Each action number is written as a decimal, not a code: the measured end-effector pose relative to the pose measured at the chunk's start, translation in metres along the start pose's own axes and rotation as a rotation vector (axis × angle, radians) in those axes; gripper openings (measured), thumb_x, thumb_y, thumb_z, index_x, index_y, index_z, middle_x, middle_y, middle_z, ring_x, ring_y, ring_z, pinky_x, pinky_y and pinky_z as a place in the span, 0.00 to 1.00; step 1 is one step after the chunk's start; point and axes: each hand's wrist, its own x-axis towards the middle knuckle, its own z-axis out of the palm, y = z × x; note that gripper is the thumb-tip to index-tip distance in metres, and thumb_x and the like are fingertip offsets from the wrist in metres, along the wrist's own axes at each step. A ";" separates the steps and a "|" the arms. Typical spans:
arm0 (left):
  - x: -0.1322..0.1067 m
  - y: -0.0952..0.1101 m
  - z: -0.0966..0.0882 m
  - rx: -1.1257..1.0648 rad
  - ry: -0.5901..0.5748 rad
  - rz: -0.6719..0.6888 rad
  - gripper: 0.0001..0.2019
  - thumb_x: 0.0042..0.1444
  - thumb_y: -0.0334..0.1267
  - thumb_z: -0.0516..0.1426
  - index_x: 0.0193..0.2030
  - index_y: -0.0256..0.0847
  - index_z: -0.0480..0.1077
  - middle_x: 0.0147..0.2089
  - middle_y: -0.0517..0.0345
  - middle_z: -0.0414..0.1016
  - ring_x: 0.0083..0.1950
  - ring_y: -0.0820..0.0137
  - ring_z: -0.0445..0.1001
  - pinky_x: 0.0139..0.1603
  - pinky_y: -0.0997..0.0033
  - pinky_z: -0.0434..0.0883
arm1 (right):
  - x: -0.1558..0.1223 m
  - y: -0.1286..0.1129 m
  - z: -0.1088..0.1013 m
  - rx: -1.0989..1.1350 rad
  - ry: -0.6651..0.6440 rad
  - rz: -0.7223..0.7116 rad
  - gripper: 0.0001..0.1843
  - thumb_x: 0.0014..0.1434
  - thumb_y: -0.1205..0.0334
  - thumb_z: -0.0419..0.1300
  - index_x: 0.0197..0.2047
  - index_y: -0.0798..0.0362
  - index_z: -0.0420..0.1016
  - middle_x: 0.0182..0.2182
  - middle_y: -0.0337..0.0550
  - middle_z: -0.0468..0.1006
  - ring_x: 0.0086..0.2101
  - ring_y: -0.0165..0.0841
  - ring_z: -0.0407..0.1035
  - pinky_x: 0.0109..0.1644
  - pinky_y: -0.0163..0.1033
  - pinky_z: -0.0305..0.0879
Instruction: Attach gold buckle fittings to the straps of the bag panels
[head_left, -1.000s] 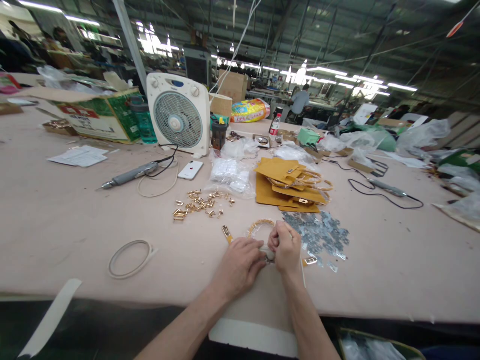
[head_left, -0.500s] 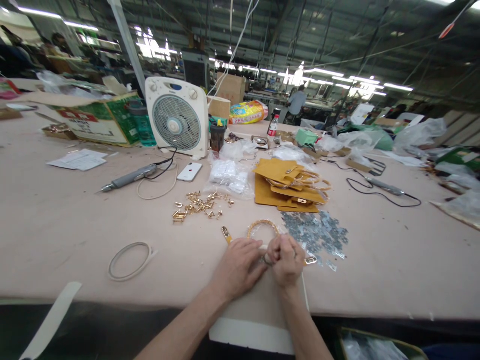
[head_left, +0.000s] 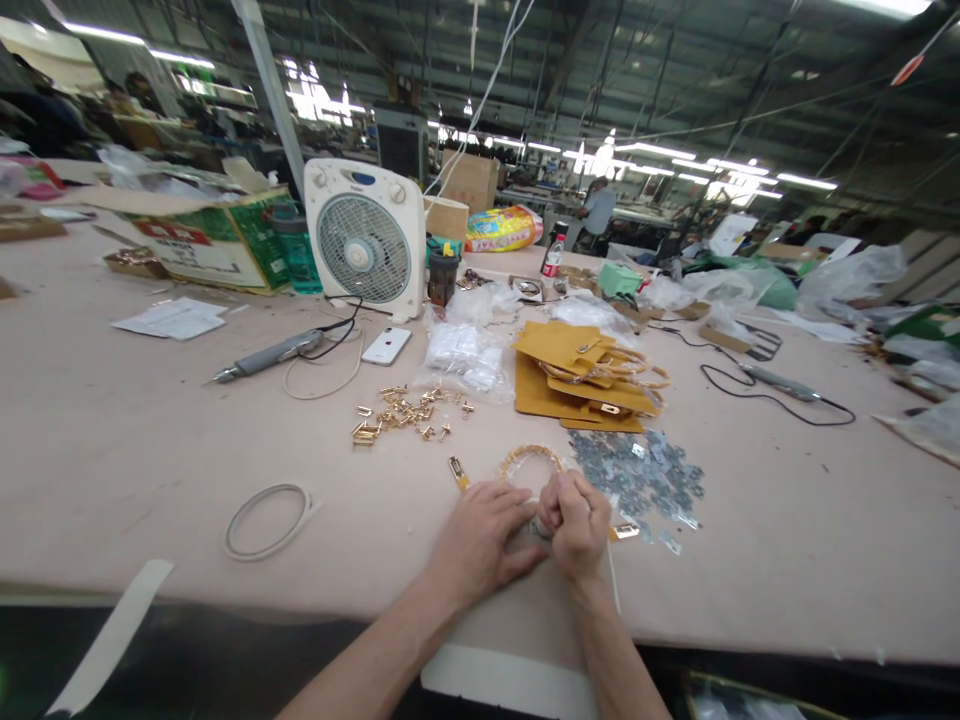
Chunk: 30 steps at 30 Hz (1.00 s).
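Note:
My left hand [head_left: 487,535] lies with its fingers stretched out over a pale flat panel [head_left: 517,670] at the table's front edge. Against it, my right hand [head_left: 576,525] is closed; whatever it grips is hidden by the fingers. Just beyond both hands curves a tan handle [head_left: 531,455] in clear wrap. A tan tab with a gold buckle [head_left: 458,472] sticks out past my left fingers, and another gold buckle [head_left: 624,531] shows right of my right hand. Small silver metal plates [head_left: 637,475] are heaped close by on the right.
Stacked mustard bag pieces [head_left: 555,385] lie behind the silver plates. Gold fittings [head_left: 409,412] are scattered left of them. A tape roll [head_left: 268,522], a grey electric screwdriver [head_left: 270,355], a phone [head_left: 386,345] and a box fan [head_left: 365,240] occupy the left side; another screwdriver [head_left: 784,383] lies right.
The whole view has shifted slightly. My left thumb now reaches a little farther right, under my right hand. My right hand stays closed in nearly the same place.

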 end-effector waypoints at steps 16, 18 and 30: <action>0.001 0.002 0.000 0.000 -0.001 -0.039 0.20 0.57 0.43 0.68 0.56 0.51 0.75 0.60 0.59 0.81 0.60 0.59 0.74 0.64 0.52 0.68 | -0.003 -0.005 0.000 0.088 -0.024 -0.170 0.22 0.72 0.60 0.55 0.24 0.50 0.64 0.17 0.32 0.59 0.19 0.28 0.55 0.24 0.37 0.50; 0.002 0.003 0.000 -0.007 0.005 -0.047 0.17 0.59 0.43 0.67 0.54 0.51 0.76 0.58 0.59 0.81 0.60 0.59 0.75 0.63 0.53 0.68 | 0.000 0.006 0.000 0.038 -0.028 -0.128 0.23 0.72 0.58 0.54 0.23 0.50 0.63 0.17 0.32 0.59 0.18 0.28 0.54 0.24 0.37 0.50; 0.005 0.004 0.000 -0.017 0.002 -0.077 0.14 0.59 0.44 0.67 0.51 0.49 0.76 0.56 0.58 0.82 0.58 0.59 0.75 0.62 0.54 0.68 | -0.003 -0.006 -0.001 -0.050 -0.076 -0.148 0.23 0.71 0.58 0.55 0.22 0.50 0.63 0.18 0.34 0.60 0.20 0.29 0.56 0.25 0.39 0.52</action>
